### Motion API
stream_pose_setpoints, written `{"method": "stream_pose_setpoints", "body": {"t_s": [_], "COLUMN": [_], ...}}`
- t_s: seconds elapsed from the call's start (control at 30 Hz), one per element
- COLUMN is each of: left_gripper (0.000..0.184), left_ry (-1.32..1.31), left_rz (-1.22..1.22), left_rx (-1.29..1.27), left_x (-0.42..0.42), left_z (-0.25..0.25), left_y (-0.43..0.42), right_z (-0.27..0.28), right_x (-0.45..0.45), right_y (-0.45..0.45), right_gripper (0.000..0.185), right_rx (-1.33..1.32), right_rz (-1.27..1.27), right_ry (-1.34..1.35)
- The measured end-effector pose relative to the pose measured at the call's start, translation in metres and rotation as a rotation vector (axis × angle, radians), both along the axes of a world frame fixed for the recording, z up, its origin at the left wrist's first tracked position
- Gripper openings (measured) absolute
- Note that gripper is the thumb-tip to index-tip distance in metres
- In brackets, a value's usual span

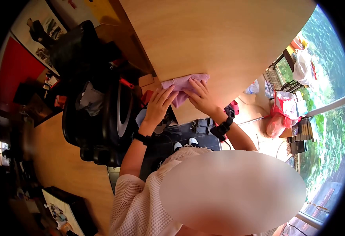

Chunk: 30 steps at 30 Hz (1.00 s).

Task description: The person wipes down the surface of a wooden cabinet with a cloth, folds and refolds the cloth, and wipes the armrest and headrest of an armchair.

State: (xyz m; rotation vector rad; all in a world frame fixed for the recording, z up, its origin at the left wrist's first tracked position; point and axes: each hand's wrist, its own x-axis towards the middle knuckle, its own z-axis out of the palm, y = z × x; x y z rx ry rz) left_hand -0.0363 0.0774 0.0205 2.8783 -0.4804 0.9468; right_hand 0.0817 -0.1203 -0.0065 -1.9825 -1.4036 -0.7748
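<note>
A pink cloth (191,80) lies on the big wooden table (223,37), right under the fingertips of both hands. It is bunched and folded, not flat, and one corner pokes back toward the person, into the gap between the two sets of fingers.

The left hand (155,108) touches the cloth's left part. Its fingers are straight and a bit spread, and they do not look clenched. The right hand (202,99) lies on the right part, with its fingers also stretched out and loose. I cannot see under the fingers, so I cannot tell how hard they press.

It looks like the step now is pressing or wiping with the cloth at this end of the table. I think the next move calls for flat fingers and a gentle push from both hands together, so the cloth does not bunch up more.

Past the fingertips, the bare wood goes on a long way. Behind the left fingers, there is a black band (143,138) on the wrist. Well to the left of those fingers sits a big black chair (101,122). Behind the fingers, on the floor, are gray shoes (202,126). Far to the right of the right fingers are red and white bags (285,106), near a bright window (328,126).
</note>
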Motion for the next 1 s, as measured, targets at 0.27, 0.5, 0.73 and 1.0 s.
{"method": "stream_pose_setpoints", "body": {"t_s": [0.27,0.5,0.73,1.0], "left_gripper": [0.037,0.029,0.025,0.017], "left_ry": [-0.020,-0.045,0.118,0.275], "left_rz": [0.017,0.039,0.020,-0.041], "left_rx": [-0.337,-0.545,-0.777,-1.071], "left_x": [-0.006,-0.020,-0.023,-0.024], "left_z": [0.015,0.033,0.044,0.037], "left_y": [-0.031,-0.049,-0.058,-0.062], "right_z": [0.030,0.057,0.067,0.065], "right_x": [-0.015,-0.023,-0.026,-0.015], "right_y": [-0.013,-0.023,-0.035,-0.058], "right_gripper": [0.024,0.018,0.016,0.018], "right_rx": [0.092,0.126,0.110,-0.107], "right_rz": [0.101,0.143,0.207,0.299], "right_ry": [0.258,0.610,1.042,1.228]}}
